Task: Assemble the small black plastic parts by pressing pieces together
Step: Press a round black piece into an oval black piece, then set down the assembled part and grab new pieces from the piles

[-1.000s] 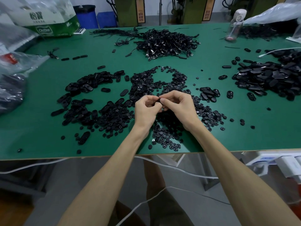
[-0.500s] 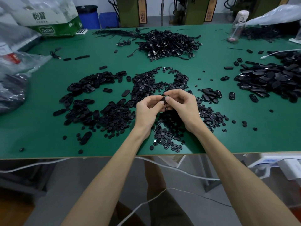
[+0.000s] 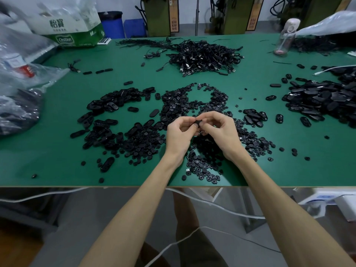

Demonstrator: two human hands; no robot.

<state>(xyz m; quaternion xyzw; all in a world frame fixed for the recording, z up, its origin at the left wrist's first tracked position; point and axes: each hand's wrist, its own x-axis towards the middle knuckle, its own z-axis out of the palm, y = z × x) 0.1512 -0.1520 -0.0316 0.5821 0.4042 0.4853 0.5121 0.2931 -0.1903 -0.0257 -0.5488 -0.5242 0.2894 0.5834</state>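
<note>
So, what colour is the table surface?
The table is green, shown best in the head view.

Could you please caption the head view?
Left hand and right hand pinch a small black plastic part above the green table.

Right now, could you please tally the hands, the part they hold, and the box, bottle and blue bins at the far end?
Hands: 2 (left hand, right hand)
Part in their grip: 1
Box: 1
Bottle: 1
Blue bins: 2
Total: 7
</note>
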